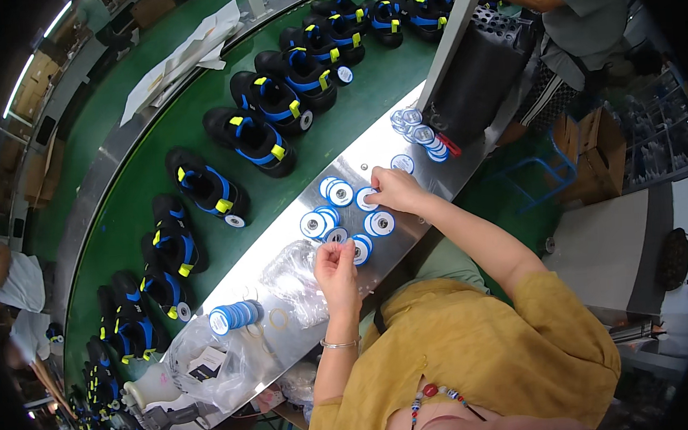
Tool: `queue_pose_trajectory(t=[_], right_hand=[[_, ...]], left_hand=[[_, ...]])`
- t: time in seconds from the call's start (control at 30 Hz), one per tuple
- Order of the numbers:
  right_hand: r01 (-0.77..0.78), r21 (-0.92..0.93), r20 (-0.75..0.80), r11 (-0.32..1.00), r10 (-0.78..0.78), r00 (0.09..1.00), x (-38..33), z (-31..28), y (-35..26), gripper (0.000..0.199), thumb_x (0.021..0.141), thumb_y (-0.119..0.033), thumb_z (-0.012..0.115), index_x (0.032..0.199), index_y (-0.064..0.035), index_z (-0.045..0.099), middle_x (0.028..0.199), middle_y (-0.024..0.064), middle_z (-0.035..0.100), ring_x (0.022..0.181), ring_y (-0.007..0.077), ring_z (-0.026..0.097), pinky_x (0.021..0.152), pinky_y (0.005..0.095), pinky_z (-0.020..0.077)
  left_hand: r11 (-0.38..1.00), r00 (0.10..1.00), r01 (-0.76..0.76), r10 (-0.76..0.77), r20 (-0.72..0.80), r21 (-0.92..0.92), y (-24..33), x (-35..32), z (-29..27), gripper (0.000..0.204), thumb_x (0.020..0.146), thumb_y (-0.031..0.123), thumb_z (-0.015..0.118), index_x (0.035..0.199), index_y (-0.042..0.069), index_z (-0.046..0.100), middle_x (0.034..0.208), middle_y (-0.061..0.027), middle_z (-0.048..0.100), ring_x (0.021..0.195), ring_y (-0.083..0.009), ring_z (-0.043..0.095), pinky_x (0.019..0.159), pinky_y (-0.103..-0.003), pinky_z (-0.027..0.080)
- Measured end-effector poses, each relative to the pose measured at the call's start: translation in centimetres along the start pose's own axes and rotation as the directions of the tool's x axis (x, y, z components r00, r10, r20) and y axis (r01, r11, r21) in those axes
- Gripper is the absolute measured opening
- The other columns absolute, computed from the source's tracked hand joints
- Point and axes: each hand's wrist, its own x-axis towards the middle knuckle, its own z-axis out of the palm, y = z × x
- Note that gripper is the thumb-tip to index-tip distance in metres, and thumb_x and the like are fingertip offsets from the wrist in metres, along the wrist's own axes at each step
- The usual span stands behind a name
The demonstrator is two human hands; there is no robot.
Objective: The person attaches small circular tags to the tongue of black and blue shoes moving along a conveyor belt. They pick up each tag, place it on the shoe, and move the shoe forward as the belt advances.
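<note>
My left hand [337, 277] is closed in a pinch at the lower edge of a grey-faced round tag [335, 235]. The fingers of my right hand [396, 190] close on the edge of another round tag [367, 199], white with a blue rim. Around both hands lie small overlapping groups of such tags [340, 193] on the metal bench [379, 143]. Beyond the bench, black shoes [200, 184] with blue trim and yellow-green tabs stand in a curving row. Round tags hang at several of them, one a tag [235, 221] beside a near shoe.
The shoes stand on a curved green conveyor [142, 140]. On the bench are a row of stacked tags [234, 317], clear plastic bags [289, 277], thin loops [278, 319], more tags [422, 134] and a red tool [448, 144]. A post [455, 35] rises near a black bin [477, 73]. A co-worker [580, 23] stands top right.
</note>
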Motion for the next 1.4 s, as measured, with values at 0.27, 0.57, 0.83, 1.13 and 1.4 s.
queue_pose_trajectory(t=[0.27, 0.57, 0.83, 1.13, 1.4], right_hand=[[-0.182, 0.632, 0.329, 0.753, -0.049, 0.943, 1.2, -1.8, 3.2, 0.016, 0.076, -0.009, 0.076, 0.077, -0.0031, 0.061, 0.064, 0.0004, 0.059, 0.053, 0.0074, 0.052, 0.045, 0.0219, 0.0369], [-0.144, 0.756, 0.422, 0.638, -0.309, 0.852, 1.5, -5.7, 2.7, 0.015, 0.079, -0.014, 0.073, 0.080, -0.0045, 0.061, 0.064, -0.0032, 0.054, 0.054, 0.0041, 0.044, 0.046, 0.0221, 0.0335], [0.186, 0.653, -0.132, 0.734, -0.131, 0.983, -2.0, -4.8, 1.5, 0.011, 0.088, -0.010, 0.062, 0.090, -0.0010, 0.056, 0.069, 0.0025, 0.058, 0.063, 0.0068, 0.051, 0.056, 0.0245, 0.0418], [0.338, 0.348, -0.327, 0.875, -0.225, 0.918, -2.9, -5.1, 0.6, 0.012, 0.088, -0.013, 0.057, 0.083, -0.0031, 0.055, 0.071, 0.0176, 0.062, 0.066, 0.0364, 0.062, 0.057, 0.0443, 0.0474], [0.251, 0.608, -0.217, 0.753, -0.146, 0.965, -3.0, -4.5, 1.2, 0.011, 0.089, -0.010, 0.057, 0.090, -0.0003, 0.053, 0.067, 0.0141, 0.061, 0.061, 0.0258, 0.061, 0.055, 0.0371, 0.0464]], left_hand=[[0.930, 0.998, -0.061, 0.047, 0.049, 0.362, 1.8, 4.4, 4.2, 0.014, 0.088, 0.015, 0.068, 0.087, 0.002, 0.063, 0.073, 0.0017, 0.058, 0.054, -0.0017, 0.042, 0.046, -0.018, 0.028], [0.831, 0.960, -0.129, -0.031, 0.278, 0.541, 2.3, 8.3, 7.4, 0.018, 0.083, 0.009, 0.070, 0.094, -0.005, 0.066, 0.078, -0.0038, 0.064, 0.062, -0.0053, 0.052, 0.055, -0.019, 0.041], [0.983, 1.000, 0.011, -0.016, 0.025, 0.181, -0.2, 8.3, 8.2, 0.009, 0.086, 0.006, 0.068, 0.090, 0.001, 0.062, 0.075, -0.0002, 0.061, 0.048, -0.0010, 0.038, 0.040, -0.016, 0.023], [0.923, 0.972, -0.230, 0.230, 0.035, 0.308, -1.1, 7.5, 9.5, 0.010, 0.086, 0.006, 0.069, 0.090, 0.000, 0.062, 0.077, 0.0002, 0.062, 0.059, -0.0022, 0.048, 0.050, -0.016, 0.035], [0.863, 0.947, -0.318, 0.304, 0.100, 0.391, -2.6, 6.6, 9.4, 0.009, 0.087, 0.007, 0.069, 0.091, -0.001, 0.066, 0.077, 0.0012, 0.062, 0.063, -0.0033, 0.051, 0.056, -0.017, 0.040]])
